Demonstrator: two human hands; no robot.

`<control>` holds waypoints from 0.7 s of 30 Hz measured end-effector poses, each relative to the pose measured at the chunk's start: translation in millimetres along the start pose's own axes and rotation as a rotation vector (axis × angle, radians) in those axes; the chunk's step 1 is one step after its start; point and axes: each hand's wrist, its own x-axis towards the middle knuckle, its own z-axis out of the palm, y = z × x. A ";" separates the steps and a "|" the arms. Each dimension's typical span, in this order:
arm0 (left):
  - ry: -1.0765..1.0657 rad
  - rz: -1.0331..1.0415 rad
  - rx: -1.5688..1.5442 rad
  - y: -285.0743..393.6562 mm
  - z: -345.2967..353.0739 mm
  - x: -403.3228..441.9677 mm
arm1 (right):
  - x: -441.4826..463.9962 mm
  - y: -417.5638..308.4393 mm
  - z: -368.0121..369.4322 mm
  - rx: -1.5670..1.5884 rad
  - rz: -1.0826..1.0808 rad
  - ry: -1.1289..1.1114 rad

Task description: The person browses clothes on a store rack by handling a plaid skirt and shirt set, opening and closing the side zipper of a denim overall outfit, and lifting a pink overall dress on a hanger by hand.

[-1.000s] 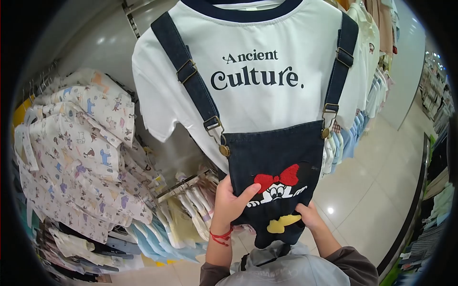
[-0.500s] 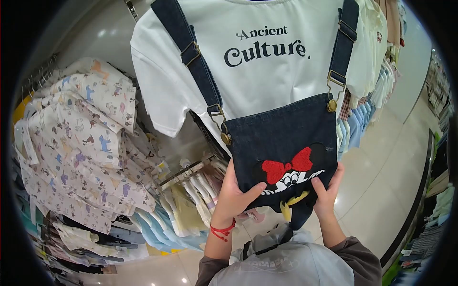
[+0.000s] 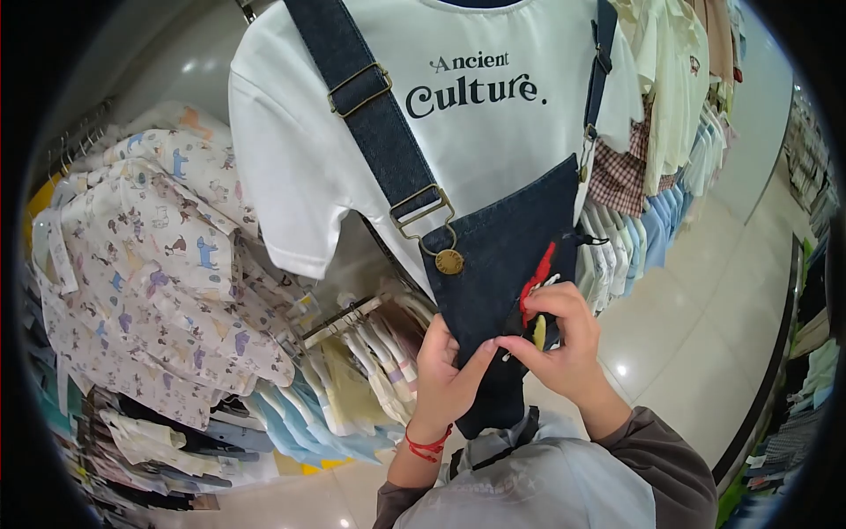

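Note:
Dark denim overalls (image 3: 493, 238) hang over a white T-shirt (image 3: 308, 150) lettered "Ancient Culture." My left hand (image 3: 448, 370), with a red cord on the wrist, grips the lower left of the bib. My right hand (image 3: 564, 339) pinches the bib's cloth near a red and yellow patch (image 3: 536, 278), and the thumbs nearly touch. The bib is folded and turned, so much of the patch is hidden. A brass button (image 3: 449, 261) and buckle join the wide strap (image 3: 379, 132) to the bib's left corner.
Printed light garments (image 3: 150, 264) hang at the left, above more clothes on a lower rail (image 3: 339, 322). Behind the shirt at the right are checked, cream and blue clothes (image 3: 656, 225). Pale floor tiles (image 3: 679, 335) lie to the right, with another clothes display beyond.
The bib, flat and facing me before, is now folded and turned with its patch bunched. My right hand has moved inward, close to my left, and changed its grip on the cloth.

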 end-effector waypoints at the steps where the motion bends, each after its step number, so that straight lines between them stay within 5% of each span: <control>1: 0.006 -0.001 -0.008 -0.1 -2.0 -1.3 | -1.7 1.2 0.2 0.057 0.025 -0.006; 6: 0.015 -0.038 -0.128 0.1 -3.4 -4.1 | -9.3 1.2 -0.3 0.523 0.275 0.030; 15: 0.023 -0.030 -0.177 -3.2 -0.8 -7.6 | -11.5 -1.8 -11.8 0.659 0.445 -0.028; 21: 0.029 0.026 -0.038 -3.5 6.9 -14.7 | 1.2 -1.8 -6.2 0.558 0.356 0.057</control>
